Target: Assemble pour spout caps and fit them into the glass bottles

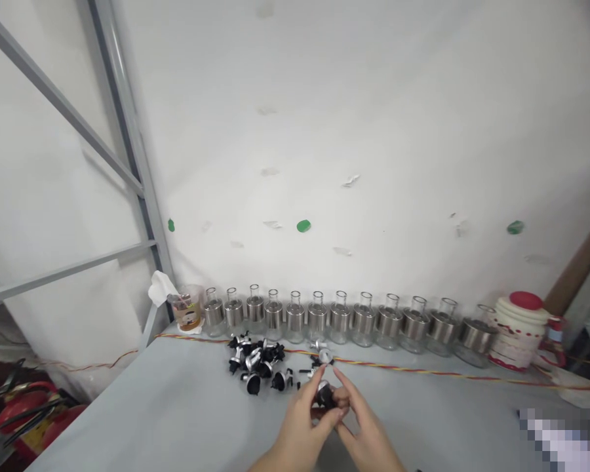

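Near the front middle of the table, my left hand and my right hand come together around a black and silver bottle stopper. Fingers of both hands close on it and hide part of it. Just beyond the fingertips, a few more silver and black stopper parts lie on the table. To their left is a loose pile of similar black and silver stoppers. A row of several glass bottles with metal sleeves stands behind, their necks uncapped.
A twisted red and yellow cord crosses the grey table. The row ends at a cup of amber liquid on the left and a cream canister with a red lid on the right. Red fire extinguishers stand at lower left.
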Demonstrator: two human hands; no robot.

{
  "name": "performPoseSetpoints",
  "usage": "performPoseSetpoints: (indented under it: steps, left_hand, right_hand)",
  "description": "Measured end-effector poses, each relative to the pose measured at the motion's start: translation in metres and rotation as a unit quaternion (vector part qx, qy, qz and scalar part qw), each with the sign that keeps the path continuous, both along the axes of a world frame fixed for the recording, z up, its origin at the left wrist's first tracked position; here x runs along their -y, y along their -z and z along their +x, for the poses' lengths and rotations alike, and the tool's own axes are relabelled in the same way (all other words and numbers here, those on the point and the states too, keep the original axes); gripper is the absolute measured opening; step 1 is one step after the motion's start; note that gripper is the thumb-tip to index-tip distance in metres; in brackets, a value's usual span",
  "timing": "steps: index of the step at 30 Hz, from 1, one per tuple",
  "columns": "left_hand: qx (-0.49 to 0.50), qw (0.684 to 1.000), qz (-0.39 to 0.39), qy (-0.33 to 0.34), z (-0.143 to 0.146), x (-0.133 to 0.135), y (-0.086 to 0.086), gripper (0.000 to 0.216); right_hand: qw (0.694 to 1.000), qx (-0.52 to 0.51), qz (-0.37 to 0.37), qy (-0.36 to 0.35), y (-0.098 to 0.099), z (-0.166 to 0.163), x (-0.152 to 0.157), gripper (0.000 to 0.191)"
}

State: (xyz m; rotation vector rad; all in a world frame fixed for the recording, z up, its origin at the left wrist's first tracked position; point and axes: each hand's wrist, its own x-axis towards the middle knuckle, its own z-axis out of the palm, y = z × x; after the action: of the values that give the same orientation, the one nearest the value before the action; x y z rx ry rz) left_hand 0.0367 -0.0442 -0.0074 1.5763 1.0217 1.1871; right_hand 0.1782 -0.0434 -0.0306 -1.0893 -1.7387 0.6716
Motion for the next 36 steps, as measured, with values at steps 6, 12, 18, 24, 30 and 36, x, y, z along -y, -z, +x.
performPoseSetpoints:
  steps: [6,12,18,24,30,36]
  left_hand:
    - [-0.098,0.994,0.008,-0.039,-0.006,-0.002,-0.007,0.052]
    - [-0.195,0.978,0.073,-0.033,-0.011,-0.002,-0.013,0.034]
    - [-0.25,0.958,0.137,-0.027,-0.012,-0.006,-0.01,0.017]
    - [-0.245,0.962,0.116,-0.016,-0.011,-0.003,-0.012,0.016]
    - [-0.072,0.997,0.01,-0.007,-0.007,-0.001,-0.013,0.026]
    - [0.135,0.985,-0.104,-0.033,-0.018,-0.019,-0.024,0.04]
  right_hand:
    - [1.0,0.009,-0.017,-0.016,-0.007,-0.001,0.004,0.052]
    - [0.999,0.021,-0.002,-0.036,-0.013,-0.001,0.005,0.049]
    - [0.998,-0.029,-0.033,-0.035,-0.013,-0.003,0.001,0.055]
    - [0.992,-0.064,-0.085,-0.069,-0.022,-0.006,0.002,0.05]
    - [0.989,-0.061,-0.09,-0.097,-0.031,-0.001,0.005,0.055]
    - [0.993,0.011,-0.1,-0.063,-0.027,0.023,-0.024,0.045]
